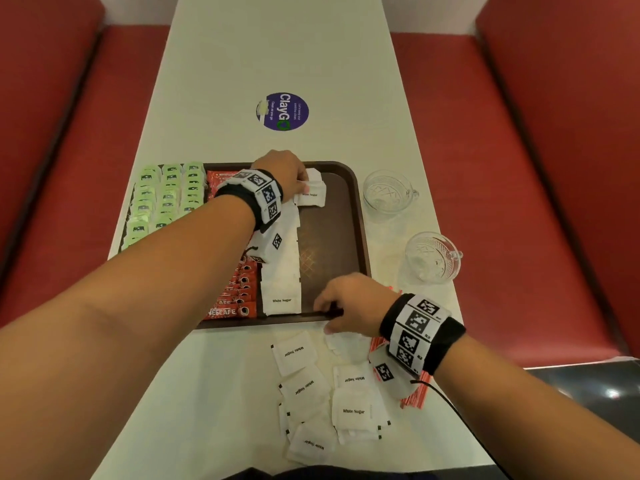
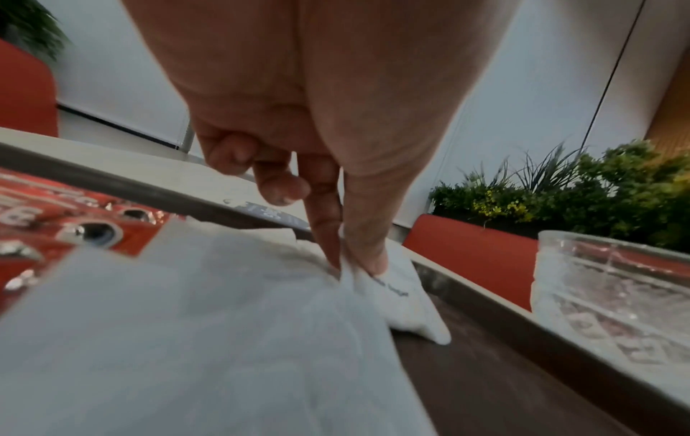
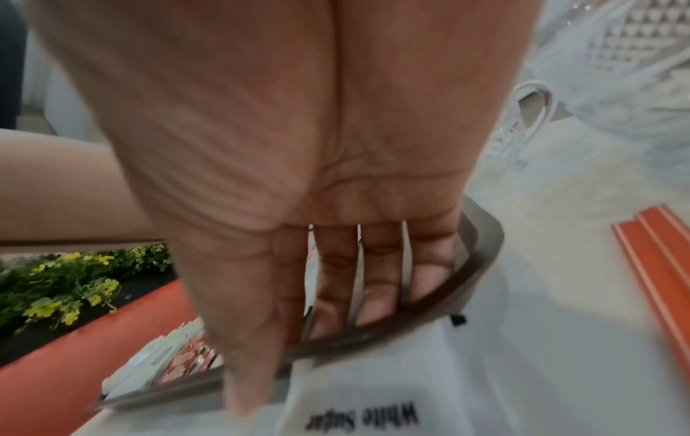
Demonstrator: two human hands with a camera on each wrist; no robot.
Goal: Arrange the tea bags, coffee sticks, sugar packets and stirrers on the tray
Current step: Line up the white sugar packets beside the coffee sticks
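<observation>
A brown tray (image 1: 334, 237) holds rows of green tea bags (image 1: 162, 199), red coffee sticks (image 1: 235, 292) and a column of white sugar packets (image 1: 281, 271). At the tray's far end my left hand (image 1: 303, 183) pinches a sugar packet (image 1: 311, 195) between thumb and forefinger; the left wrist view shows that pinch (image 2: 354, 265) on the packet (image 2: 403, 295). My right hand (image 1: 325, 317) grips the tray's near rim, fingers (image 3: 377, 298) curled over the rim (image 3: 429, 318), thumb outside. Loose sugar packets (image 1: 322, 403) lie before the tray. Red stirrers (image 1: 415, 396) lie under my right wrist.
Two patterned glass cups (image 1: 389, 192) (image 1: 433, 258) stand on the white table right of the tray. A round purple sticker (image 1: 282, 111) is on the table beyond it. Red bench seats run along both sides. The tray's right part is bare.
</observation>
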